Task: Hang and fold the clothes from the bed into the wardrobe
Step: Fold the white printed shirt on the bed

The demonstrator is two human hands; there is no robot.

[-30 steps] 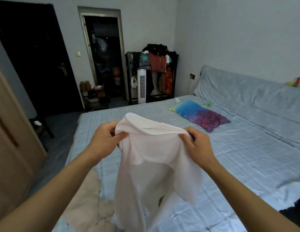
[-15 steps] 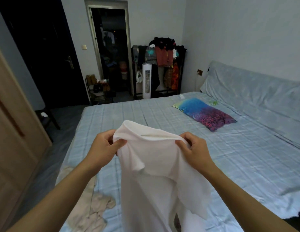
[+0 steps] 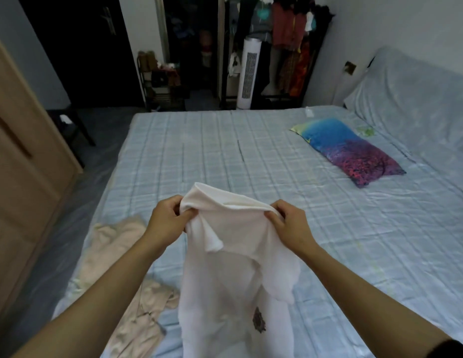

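Observation:
A white shirt with a small dark print near its lower part hangs over the bed. My left hand pinches its top edge on the left, and my right hand pinches the top edge on the right. The shirt's lower end drops out of view at the bottom. A beige garment lies crumpled on the bed's near left corner. The light wooden wardrobe stands at the left.
A blue and purple pillow lies at the bed's right. Beyond the bed stand a white tower fan, a dark rack of hanging clothes and a shoe shelf. A dark stool sits by the wardrobe.
The view has tilted down and both hands with the shirt have lowered toward the bed. The beige garment at the left has come further into view.

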